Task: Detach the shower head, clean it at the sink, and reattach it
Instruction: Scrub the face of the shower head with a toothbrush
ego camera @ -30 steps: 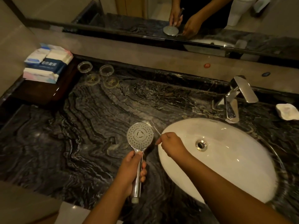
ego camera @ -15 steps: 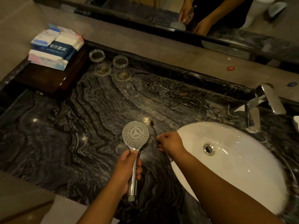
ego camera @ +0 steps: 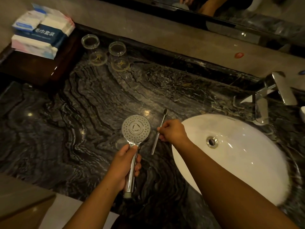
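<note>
A chrome shower head [ego camera: 135, 128] with a round perforated face points up at me above the dark marble counter [ego camera: 85, 123]. My left hand [ego camera: 123, 166] grips its handle, detached from any hose. Just to its right a slim toothbrush [ego camera: 158, 132] lies at a slant over the counter, bristles at the far end. My right hand [ego camera: 172, 132] pinches the brush's handle near the middle. The white oval sink [ego camera: 239, 156] lies to the right of both hands, with its drain [ego camera: 212, 142] in the middle.
A chrome faucet [ego camera: 270, 95] stands behind the sink at the right edge. Two upturned glasses [ego camera: 102, 50] on coasters stand at the back left, next to a dark tray with wrapped towel packs [ego camera: 41, 33]. A mirror runs along the back wall.
The view has shifted down and left. My right hand has moved off the sink rim to the counter and taken hold of the toothbrush. The shower head stays in my left hand.
</note>
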Demonstrator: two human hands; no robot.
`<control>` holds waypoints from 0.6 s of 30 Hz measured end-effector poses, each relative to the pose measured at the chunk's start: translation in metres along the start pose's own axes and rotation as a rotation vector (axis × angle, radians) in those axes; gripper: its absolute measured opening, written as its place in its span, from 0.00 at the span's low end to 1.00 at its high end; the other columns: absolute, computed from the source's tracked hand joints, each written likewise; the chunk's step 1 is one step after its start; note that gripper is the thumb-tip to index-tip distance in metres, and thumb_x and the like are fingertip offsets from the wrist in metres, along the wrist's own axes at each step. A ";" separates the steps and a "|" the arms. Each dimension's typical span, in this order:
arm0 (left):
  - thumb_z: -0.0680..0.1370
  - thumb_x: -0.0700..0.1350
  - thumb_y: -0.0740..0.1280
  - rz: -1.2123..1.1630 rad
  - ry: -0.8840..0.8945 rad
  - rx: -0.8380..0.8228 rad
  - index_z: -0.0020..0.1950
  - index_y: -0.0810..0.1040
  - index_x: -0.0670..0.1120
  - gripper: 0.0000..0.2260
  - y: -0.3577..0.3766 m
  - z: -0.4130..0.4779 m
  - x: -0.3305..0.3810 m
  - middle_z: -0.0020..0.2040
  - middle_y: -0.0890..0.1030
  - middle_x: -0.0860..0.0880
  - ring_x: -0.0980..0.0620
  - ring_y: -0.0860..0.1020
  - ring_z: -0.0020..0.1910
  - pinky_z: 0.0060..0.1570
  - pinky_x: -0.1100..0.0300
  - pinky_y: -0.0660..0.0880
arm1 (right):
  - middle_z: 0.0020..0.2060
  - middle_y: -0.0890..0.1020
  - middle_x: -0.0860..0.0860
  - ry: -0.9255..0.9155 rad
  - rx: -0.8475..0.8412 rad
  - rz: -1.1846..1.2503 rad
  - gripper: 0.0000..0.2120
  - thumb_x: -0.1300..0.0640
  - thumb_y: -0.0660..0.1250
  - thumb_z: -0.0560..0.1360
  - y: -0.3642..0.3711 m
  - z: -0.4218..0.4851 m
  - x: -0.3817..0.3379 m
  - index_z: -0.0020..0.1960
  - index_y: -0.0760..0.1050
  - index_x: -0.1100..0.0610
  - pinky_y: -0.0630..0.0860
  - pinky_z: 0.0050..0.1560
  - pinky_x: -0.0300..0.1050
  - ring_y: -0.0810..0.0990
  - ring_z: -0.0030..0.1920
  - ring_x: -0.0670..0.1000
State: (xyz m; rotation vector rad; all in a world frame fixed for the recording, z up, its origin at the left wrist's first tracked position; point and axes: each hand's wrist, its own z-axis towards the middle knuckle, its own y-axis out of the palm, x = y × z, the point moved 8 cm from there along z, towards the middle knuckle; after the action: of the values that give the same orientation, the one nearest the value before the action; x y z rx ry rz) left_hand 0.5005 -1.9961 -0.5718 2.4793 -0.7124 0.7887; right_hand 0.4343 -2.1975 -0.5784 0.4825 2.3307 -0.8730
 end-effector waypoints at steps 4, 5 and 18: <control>0.82 0.45 0.61 0.005 -0.004 -0.006 0.48 0.72 0.44 0.06 0.004 0.003 -0.001 0.31 0.73 0.45 0.51 0.67 0.22 0.20 0.63 0.65 | 0.28 0.83 0.55 0.031 -0.090 -0.003 0.12 0.60 0.73 0.75 0.003 0.003 0.002 0.36 0.74 0.59 0.85 0.42 0.52 0.83 0.29 0.52; 0.82 0.45 0.61 0.011 -0.008 -0.008 0.47 0.72 0.45 0.06 0.005 0.003 -0.001 0.31 0.73 0.45 0.51 0.67 0.23 0.21 0.63 0.64 | 0.29 0.83 0.56 0.027 -0.108 -0.016 0.12 0.60 0.73 0.76 0.004 0.005 0.001 0.35 0.74 0.59 0.85 0.41 0.52 0.83 0.29 0.52; 0.82 0.45 0.62 0.019 -0.022 -0.034 0.52 0.73 0.43 0.06 0.017 0.006 0.001 0.31 0.74 0.45 0.51 0.68 0.23 0.21 0.62 0.65 | 0.33 0.85 0.58 0.021 -0.108 -0.160 0.10 0.56 0.72 0.76 0.002 0.015 0.001 0.40 0.76 0.60 0.85 0.41 0.57 0.86 0.34 0.57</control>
State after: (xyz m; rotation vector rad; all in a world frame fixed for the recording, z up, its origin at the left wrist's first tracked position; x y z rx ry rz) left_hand 0.4935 -2.0128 -0.5714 2.4579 -0.7516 0.7516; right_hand 0.4408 -2.2062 -0.5884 0.2642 2.4466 -0.8127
